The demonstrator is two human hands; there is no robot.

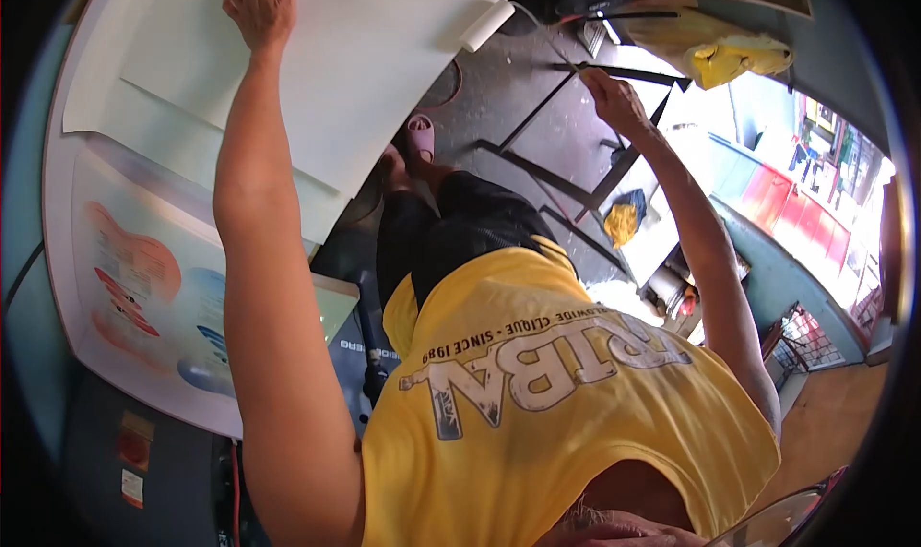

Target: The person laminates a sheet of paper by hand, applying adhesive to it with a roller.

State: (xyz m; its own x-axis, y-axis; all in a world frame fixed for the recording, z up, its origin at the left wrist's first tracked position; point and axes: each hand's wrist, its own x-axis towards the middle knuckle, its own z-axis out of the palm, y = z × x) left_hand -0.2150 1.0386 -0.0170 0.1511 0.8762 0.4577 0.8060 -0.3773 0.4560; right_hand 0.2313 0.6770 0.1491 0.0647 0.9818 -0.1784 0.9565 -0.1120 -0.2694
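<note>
1. Head view, 11 o'clock: the left hand (pixel 259 10) lies palm-down on a big white sheet (pixel 384 67). The hand is flat and grips nothing. Its fingertips run out past the top edge.
2. The sheet spreads from 10 to 12 o'clock over a printed poster (pixel 134 297), which shows at 9 o'clock. A small white roll (pixel 487 25) rests at the sheet's edge at 12 o'clock.
3. At 1 o'clock, the right hand (pixel 614 98) is at full arm's reach with its fingers drawn narrow, closed on a thin dark bar (pixel 641 74).
4. The bar lies above a dark metal frame (pixel 537 168) on the grey floor, with a yellow bag (pixel 734 59) just beyond it.
5. At 6 o'clock, the person's yellow shirt (pixel 576 422) fills the foreground between both arms.
</note>
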